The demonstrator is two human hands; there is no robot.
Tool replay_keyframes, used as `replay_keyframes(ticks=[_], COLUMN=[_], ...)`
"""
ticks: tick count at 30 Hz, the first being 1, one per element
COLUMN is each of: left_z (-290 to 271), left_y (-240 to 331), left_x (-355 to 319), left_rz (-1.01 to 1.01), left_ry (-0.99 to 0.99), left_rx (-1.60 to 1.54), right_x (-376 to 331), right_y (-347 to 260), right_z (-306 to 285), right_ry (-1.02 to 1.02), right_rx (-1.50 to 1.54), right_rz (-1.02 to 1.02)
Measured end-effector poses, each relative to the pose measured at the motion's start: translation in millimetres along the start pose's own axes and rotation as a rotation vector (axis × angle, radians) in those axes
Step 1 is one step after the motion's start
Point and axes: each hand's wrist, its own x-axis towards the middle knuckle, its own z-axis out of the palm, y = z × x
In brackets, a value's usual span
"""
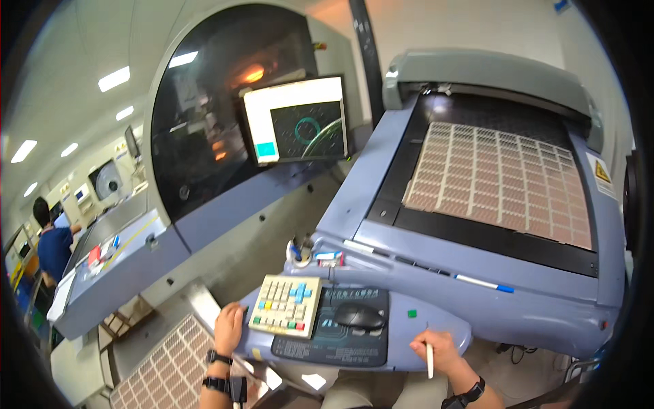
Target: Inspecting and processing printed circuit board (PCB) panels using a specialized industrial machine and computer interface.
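Note:
My left hand rests at the left edge of the blue-grey console shelf, next to a beige keypad with coloured keys. Its fingers lie loosely against the edge and hold nothing that I can see. My right hand, over the shelf's right end, is closed round a slim white pen-like stick that points down toward me. Between the hands, a black mouse sits on a dark printed mouse pad. A small green square lies near my right hand.
On the machine bed at right lies a gridded copper-coloured panel sheet. Pens lie along the ledge. Ahead stands a lit monitor. Another gridded sheet is at lower left. A person in dark blue stands far left.

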Motion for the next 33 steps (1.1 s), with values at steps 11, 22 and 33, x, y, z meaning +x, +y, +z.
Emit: replay_keyframes(ticks=[11, 22, 33], left_z=[-13, -12, -12], left_y=[23, 28, 30], left_x=[-3, -4, -4], left_rz=[-0.101, -0.178, -0.145], left_ry=[-0.133, -0.052, -0.038], left_rx=[0.049, 0.014, 0.038], right_x=[-1, 4, 1], right_y=[-7, -11, -12], right_z=[2, 7, 7], right_ry=[-0.051, -0.055, -0.056], right_rx=[0.064, 0.022, 0.030], right_rz=[0.220, 0.338, 0.347])
